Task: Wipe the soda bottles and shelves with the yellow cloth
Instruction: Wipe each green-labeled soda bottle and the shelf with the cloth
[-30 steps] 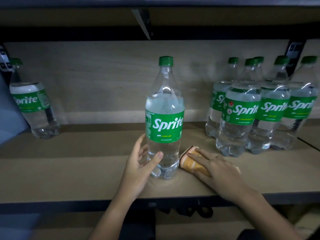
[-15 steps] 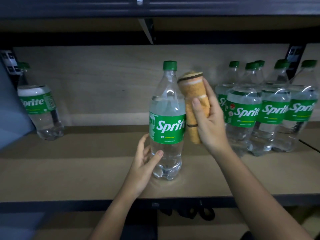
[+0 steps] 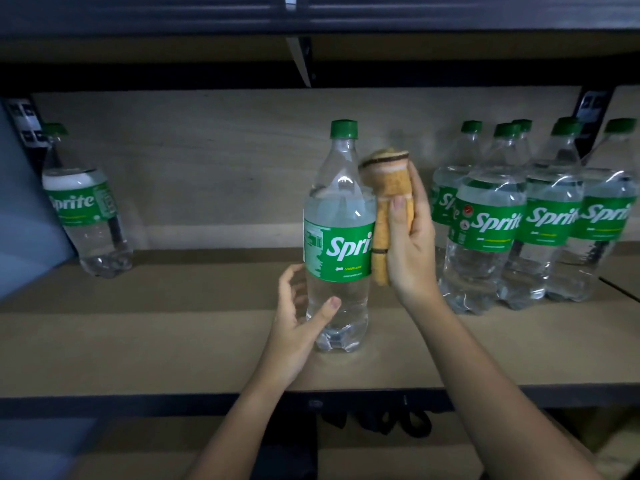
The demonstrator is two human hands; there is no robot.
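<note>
Both hands are busy: the left hand (image 3: pixel 301 327) grips the middle bottle (image 3: pixel 337 237) low on the shelf (image 3: pixel 173 341), while the right hand (image 3: pixel 412 244), grasping the yellow cloth (image 3: pixel 388 216), has lifted it from the shelf against the bottle's side, so bottle wiping begins.

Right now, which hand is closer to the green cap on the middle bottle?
Right. The right hand holds the yellow cloth beside the bottle's shoulder, just below the cap; the left hand grips the bottle's base.

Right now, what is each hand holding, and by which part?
The left hand grips the middle bottle low on its body, below the label. The right hand grips the folded cloth around its middle, against the bottle's side.
</note>
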